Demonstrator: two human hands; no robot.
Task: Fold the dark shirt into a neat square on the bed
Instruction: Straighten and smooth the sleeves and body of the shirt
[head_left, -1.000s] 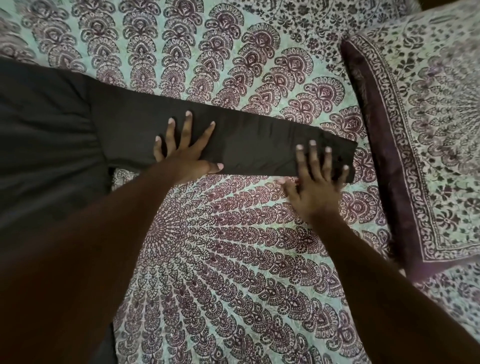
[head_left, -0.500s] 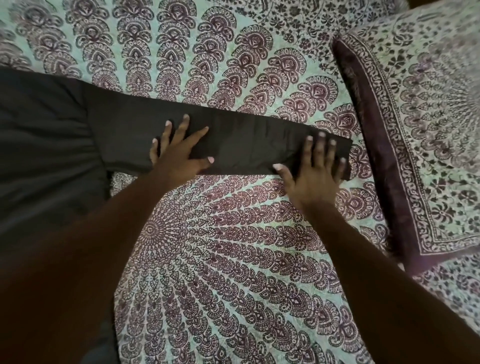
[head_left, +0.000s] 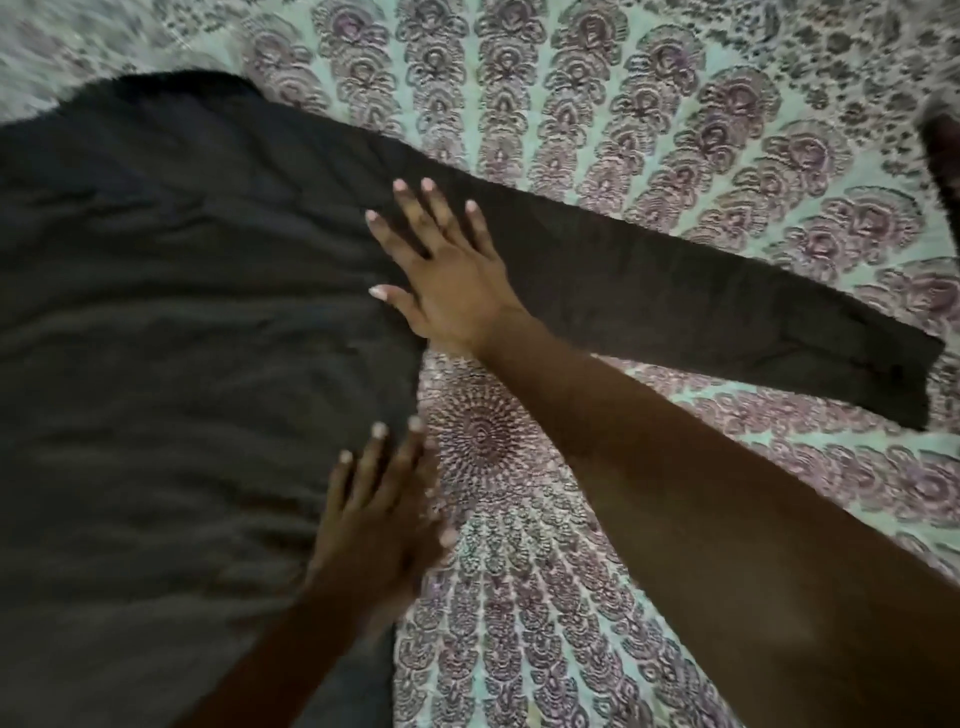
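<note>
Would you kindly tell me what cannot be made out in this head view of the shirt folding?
Head view only:
dark shirt: left side and lower hem cut off by the frame edges.
left hand: motion-blurred, so its contact with the shirt is unclear.
fabric under the right hand: hidden by the palm.
dark object at the right edge: cropped and blurred, unidentifiable.

Dim, flat indoor light; direction not determinable. Renders the dark shirt (head_left: 182, 312) near-black, folds only as faint low-contrast bands. Leaves both forearms (head_left: 727, 519) in deep shade toward the lower edge, brighter at the right hand (head_left: 447, 280). Smears the left hand (head_left: 382, 512) with motion blur, fingertips ghosted. Blurs the bedspread (head_left: 571, 597) heavily at the upper left corner; keeps it sharper at centre and right, with jagged compression edges on the print. Bows lines slightly at the borders, wide-angle
</note>
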